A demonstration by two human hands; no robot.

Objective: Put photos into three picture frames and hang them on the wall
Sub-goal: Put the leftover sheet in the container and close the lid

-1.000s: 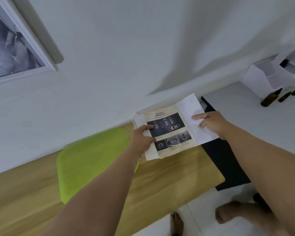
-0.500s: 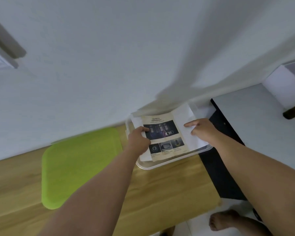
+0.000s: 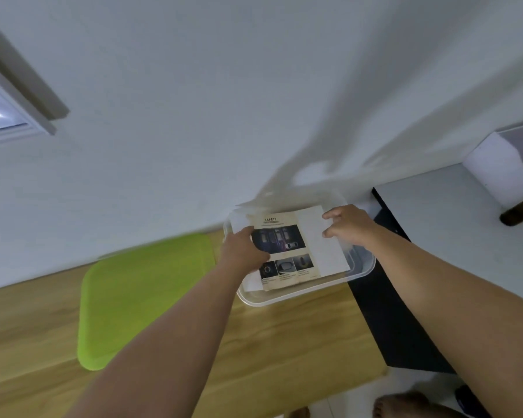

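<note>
The person's two forearms are bare along their whole visible length, and the left hand (image 3: 242,248) and right hand (image 3: 349,226) are bare as well. At the lower edge of the view are two bare feet (image 3: 405,405), one showing only its toes.

Papers (image 3: 284,242) in a tub (image 3: 361,274)
The tub sits at the table's (image 3: 284,342) far right corner by the wall (image 3: 224,116); a mat (image 3: 139,297) lies left of it.
</note>
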